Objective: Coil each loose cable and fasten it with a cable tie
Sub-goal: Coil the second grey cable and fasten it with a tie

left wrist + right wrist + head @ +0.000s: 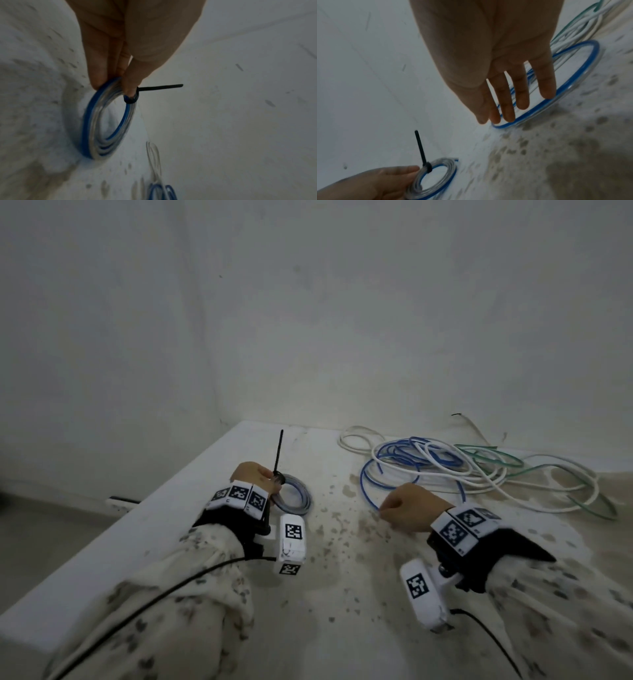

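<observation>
- Coil first: your left hand (251, 479) pinches the small blue-and-clear coiled cable (106, 121) at its top edge, thumb and fingers curled onto the strands right beside the black cable tie (131, 99). The coil stands on edge on the white table (191, 508), near the left side.
- Tie tail (420, 147) sticks straight out, uncut. I can't tell if the loop is cinched tight. If it's slack and you let go, the turns probably spring apart and you recoil from scratch.
- Tail is long and stiff, so when you set the coil down it could snag the next cable or tip the coil over.
- Right hand (505, 75) holds nothing in the wrist view: fingers straight, spread, tips just over the big blue loop (565, 81) of the loose pile. The head view shows it more curled; no grip visible either way.
- Loose pile (479, 470) sits on the right of the table, w/ blue, white and green cables crossing each other. Pull one loop w/o finding its end and you likely drag the whole tangle or knot it tighter.
- Wrist-camera leads trail across the table; watch they don't catch a loop.
</observation>
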